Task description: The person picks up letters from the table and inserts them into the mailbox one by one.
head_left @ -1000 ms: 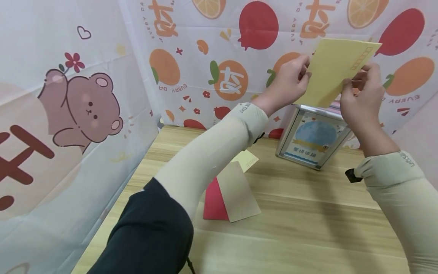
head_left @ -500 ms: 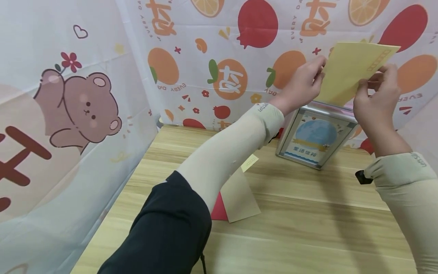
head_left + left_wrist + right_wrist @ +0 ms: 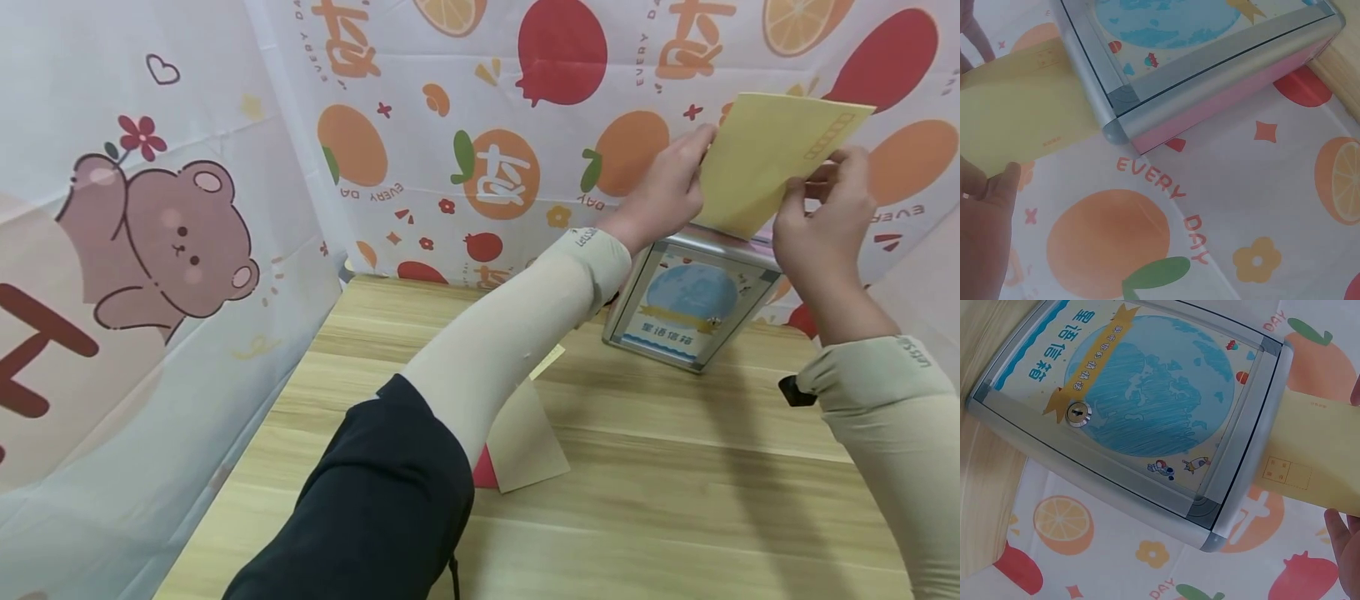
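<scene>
A yellow envelope (image 3: pixel 776 154) is held upright over the top of a silver-framed letter box (image 3: pixel 690 307) with a blue globe picture and a keyhole lock. My left hand (image 3: pixel 667 187) grips the envelope's left edge. On the opposite edge, my right hand (image 3: pixel 823 218) pinches it between thumb and fingers. Both wrist views show the envelope (image 3: pixel 1016 109) meeting the top side of the letter box (image 3: pixel 1147 381). Whether its lower edge sits inside a slot, I cannot tell.
On the wooden table (image 3: pixel 645 517) lie a beige envelope (image 3: pixel 528 442), a red envelope (image 3: pixel 484 471) and another yellow envelope (image 3: pixel 547 362), partly hidden by my left sleeve. A fruit-print cloth (image 3: pixel 420 75) hangs behind, and a bear-print cloth (image 3: pixel 180 233) on the left.
Both hands have moved right with the yellow envelope, bringing it over the letter box. In the last half second it has lowered slightly. The letter box has stayed in place.
</scene>
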The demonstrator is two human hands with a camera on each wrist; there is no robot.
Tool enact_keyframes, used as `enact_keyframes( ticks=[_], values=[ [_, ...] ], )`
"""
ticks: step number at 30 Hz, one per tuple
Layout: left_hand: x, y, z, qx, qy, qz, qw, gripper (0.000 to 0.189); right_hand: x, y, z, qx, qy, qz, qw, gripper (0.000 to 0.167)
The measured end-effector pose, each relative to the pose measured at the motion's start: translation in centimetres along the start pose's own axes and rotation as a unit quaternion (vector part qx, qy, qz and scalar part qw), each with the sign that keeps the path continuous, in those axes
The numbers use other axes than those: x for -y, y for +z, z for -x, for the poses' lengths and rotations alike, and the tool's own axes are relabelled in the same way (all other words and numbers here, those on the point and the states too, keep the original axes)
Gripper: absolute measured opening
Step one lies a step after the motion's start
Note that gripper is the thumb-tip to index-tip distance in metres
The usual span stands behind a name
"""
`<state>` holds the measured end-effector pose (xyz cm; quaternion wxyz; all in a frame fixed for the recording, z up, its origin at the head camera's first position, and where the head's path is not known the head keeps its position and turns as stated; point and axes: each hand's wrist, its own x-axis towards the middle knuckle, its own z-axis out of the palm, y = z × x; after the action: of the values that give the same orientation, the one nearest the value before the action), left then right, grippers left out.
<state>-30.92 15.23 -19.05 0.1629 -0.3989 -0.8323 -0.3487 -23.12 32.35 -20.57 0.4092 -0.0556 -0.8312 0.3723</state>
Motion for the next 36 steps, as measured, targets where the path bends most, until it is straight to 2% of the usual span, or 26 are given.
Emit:
enact_keyframes(
  ticks=[7,14,17,19,22,26,31,36],
  values=[
    [0.2,0.3,0.1,0.007,-0.016,0.003,0.9998,0.048,-0.7,0.3,-0.4,0.0,-0.021,0.008,0.9997,0.033],
    [0.6,0.6,0.7,0.044,-0.045,0.014,0.9979,0.062,-2.1,0.8,-0.3,0.026,-0.011,0.014,0.9995,0.033],
    [1.1,0.3,1.3,0.054,-0.065,0.047,0.9953,0.066,-2.9,1.1,-0.4,0.043,0.002,0.025,0.9988,0.035],
    [1.6,0.0,1.8,0.06,-0.09,0.073,0.9915,0.068,-3.3,1.2,-0.5,0.06,0.02,0.034,0.9975,0.037],
    [2.5,-0.6,2.7,0.063,-0.123,0.093,0.9861,0.07,-3.7,1.3,-0.6,0.082,0.046,0.048,0.9944,0.04],
    [3.8,-1.6,4.1,0.057,-0.138,0.09,0.9846,0.069,-4.1,1.7,-0.5,0.086,0.053,0.045,0.9939,0.04],
    [5.5,-2.3,6.6,0.053,-0.135,0.095,0.9849,0.067,-4.7,2.3,0.3,0.081,0.046,0.018,0.9955,0.037],
    [7.5,-1.8,10.5,0.044,-0.118,0.106,0.9864,0.061,-5.2,2.8,2.5,0.076,0.025,0.003,0.9968,0.037]
  ],
)
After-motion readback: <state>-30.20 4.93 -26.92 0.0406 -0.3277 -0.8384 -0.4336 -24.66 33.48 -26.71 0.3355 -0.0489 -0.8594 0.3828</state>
